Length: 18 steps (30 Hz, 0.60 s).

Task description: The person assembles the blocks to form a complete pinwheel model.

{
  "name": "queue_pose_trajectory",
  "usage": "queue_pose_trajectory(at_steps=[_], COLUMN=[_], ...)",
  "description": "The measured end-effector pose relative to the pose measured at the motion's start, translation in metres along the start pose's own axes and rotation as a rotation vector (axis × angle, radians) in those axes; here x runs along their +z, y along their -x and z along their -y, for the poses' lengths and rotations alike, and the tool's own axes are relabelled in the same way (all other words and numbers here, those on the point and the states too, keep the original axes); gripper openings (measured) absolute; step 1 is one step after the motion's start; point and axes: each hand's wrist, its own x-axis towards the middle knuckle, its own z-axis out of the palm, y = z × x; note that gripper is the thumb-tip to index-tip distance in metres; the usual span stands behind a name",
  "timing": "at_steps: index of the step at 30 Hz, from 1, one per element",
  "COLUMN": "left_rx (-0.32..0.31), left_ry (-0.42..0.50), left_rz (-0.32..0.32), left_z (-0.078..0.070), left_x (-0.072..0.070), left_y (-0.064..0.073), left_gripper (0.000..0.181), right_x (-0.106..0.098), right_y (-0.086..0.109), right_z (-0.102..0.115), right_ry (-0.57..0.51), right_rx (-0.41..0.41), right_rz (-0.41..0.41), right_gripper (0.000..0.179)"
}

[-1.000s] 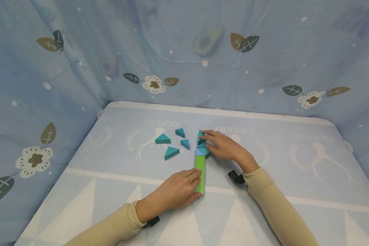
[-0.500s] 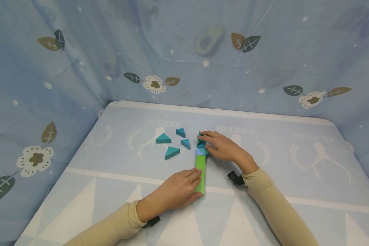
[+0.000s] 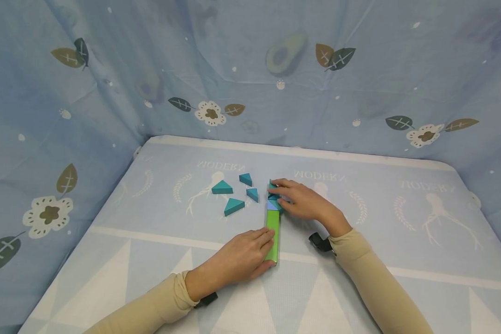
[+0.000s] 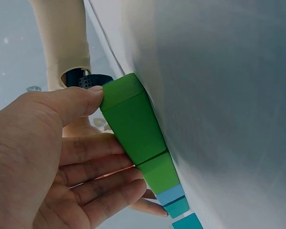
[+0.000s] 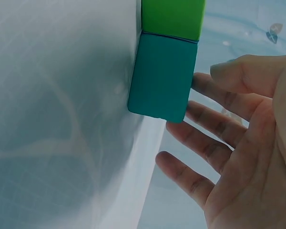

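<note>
My left hand rests along a green strip, thumb at its near end. The left wrist view shows a seam across the green blocks, with the thumb touching the end and the relaxed fingers against the side. Beyond the green lies a small blue triangle block, followed by teal triangle blocks. My right hand touches the far teal triangle with extended fingertips and partly covers the teal pieces. In the right wrist view, its fingers lie by a teal block, the thumb held off it.
Left of the row lie several loose teal triangle blocks, among them a large one and a small one. They all rest on a patterned tabletop. A blue printed curtain hangs behind and at both sides.
My right fingers have drawn the far teal triangle slightly nearer, towards the other pieces of the row. The left hand stays on the green strip.
</note>
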Motion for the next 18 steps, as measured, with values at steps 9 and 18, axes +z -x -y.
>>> queue_pose_trajectory(at_steps=[9, 18], left_rx=[0.000, 0.003], left_ry=[0.001, -0.013], left_rz=[0.000, 0.007], left_z=[0.0000, -0.0002], left_x=[0.0000, -0.0001], left_y=[0.0001, 0.0000], left_gripper=[0.051, 0.052], right_x=[0.0002, -0.0028], right_y=[-0.0003, 0.0016], right_z=[0.0013, 0.0022], right_ry=[0.020, 0.002], right_rx=[-0.022, -0.021], right_rz=[0.004, 0.018], right_gripper=[0.038, 0.037])
